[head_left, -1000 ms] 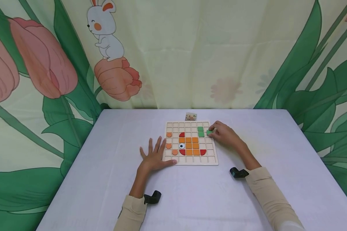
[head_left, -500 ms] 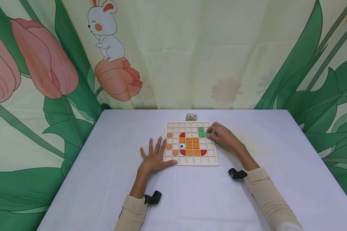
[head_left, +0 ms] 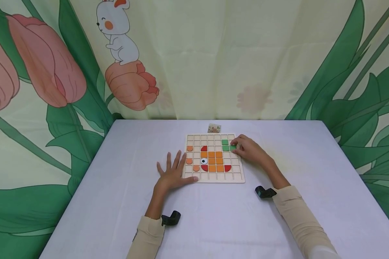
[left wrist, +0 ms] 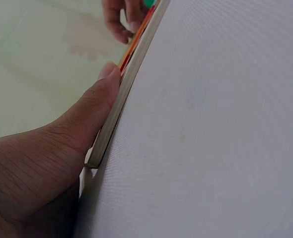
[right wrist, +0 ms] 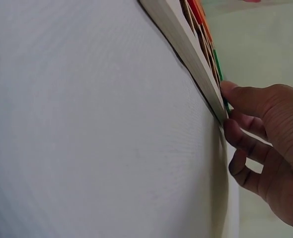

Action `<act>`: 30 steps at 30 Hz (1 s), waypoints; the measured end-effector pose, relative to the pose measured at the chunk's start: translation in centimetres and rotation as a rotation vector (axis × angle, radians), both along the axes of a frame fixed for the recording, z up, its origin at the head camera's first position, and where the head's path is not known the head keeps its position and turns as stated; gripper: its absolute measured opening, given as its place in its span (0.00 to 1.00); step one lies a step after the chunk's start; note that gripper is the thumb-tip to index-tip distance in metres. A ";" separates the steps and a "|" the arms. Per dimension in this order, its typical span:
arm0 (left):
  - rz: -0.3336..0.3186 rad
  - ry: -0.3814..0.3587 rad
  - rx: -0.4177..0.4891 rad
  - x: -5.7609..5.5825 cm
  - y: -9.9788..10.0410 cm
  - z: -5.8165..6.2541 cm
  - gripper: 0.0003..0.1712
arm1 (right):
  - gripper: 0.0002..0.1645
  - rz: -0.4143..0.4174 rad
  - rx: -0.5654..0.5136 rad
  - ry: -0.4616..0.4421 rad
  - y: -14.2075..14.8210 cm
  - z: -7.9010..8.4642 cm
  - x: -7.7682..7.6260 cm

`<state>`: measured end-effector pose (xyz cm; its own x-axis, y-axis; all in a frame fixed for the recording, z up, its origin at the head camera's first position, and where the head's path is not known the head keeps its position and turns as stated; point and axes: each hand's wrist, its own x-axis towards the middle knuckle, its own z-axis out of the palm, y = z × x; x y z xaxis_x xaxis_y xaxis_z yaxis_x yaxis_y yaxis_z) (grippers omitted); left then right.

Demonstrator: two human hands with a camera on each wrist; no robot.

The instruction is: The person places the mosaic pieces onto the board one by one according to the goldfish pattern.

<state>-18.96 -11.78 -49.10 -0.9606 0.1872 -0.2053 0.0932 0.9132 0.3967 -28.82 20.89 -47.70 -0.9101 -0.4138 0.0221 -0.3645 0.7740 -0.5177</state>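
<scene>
A pale wooden grid board point(head_left: 214, 177) lies on the table. My left hand point(head_left: 171, 175) spreads its fingers at the board's left side, its thumb resting on the near left corner. At the right edge, my right hand point(head_left: 250, 149) pinches a green square tile point(head_left: 233, 148), set in or at the last cell; the fingers partly hide it. Two more green tiles point(head_left: 225, 142) sit just left of it. In the middle are orange square tiles point(head_left: 215, 158), red rounded pieces point(head_left: 227, 168) and an eye piece point(head_left: 204, 161). Several orange discs point(head_left: 196, 168) sit at the left.
A small patterned card point(head_left: 214, 128) lies behind the board. White cloth covers the table point(head_left: 214, 219), and a printed curtain point(head_left: 197, 72) hangs at its far edge. Black wrist cameras point(head_left: 171, 218) are worn at both cuffs.
My right hand has moved slightly left with the green tile, bringing it from the board's right edge up against its green neighbour. The left hand stays put.
</scene>
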 end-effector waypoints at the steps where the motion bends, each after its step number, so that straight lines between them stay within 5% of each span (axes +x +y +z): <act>1: 0.000 -0.001 0.005 0.0 0.0 0.1 0.65 | 0.17 0.006 0.001 0.002 0.0 0.0 0.0; 12: -0.001 0.000 0.006 0.1 0.1 0.1 0.64 | 0.10 0.029 0.030 0.024 0.0 -0.1 0.3; 30: -0.008 -0.033 0.000 -0.1 -0.1 -0.6 0.60 | 0.18 -0.028 -0.018 0.000 0.6 -0.4 1.1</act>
